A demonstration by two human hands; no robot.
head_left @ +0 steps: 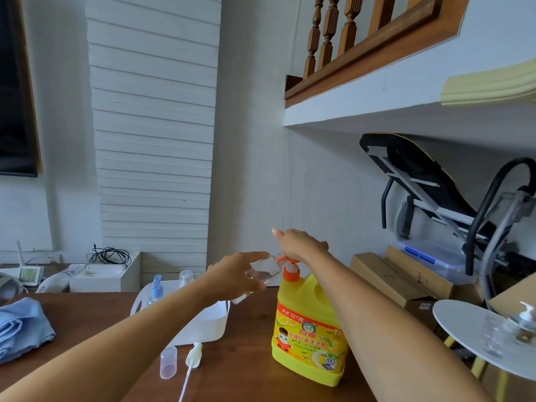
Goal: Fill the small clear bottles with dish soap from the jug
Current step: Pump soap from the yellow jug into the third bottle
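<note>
**A:** Hands first?
**B:** Left hand (240, 274) grasps one small clear bottle (265, 269). It's tipped sideways, mouth at the spout of the orange pump (290, 266). Right hand (301, 245) is palm-down on the pump head, pressing. Its fingers look loose, not wrapped, but it's blurry there. Both forearms are stretched forward over the table (252, 372).
**A:** Jug?
**B:** One yellow jug (309, 329), upright, toward the table's right edge, label facing us.
**A:** Other counts?
**B:** One white basket (208, 323) left of the jug, nearer the back edge. Two bottles in it: a blue-capped bottle (156, 291) and a clear-capped bottle (185, 278). In front of the basket are one clear cap (168, 361), standing, and one spray head (193, 353) with tube, lying just beside it. One blue cloth (20, 326) at the left edge.
**A:** Room?
**B:** Bare wood between cloth and basket, and from the cap to the front edge. Off the right edge, a white round board (452, 317) carries glassware.
</note>
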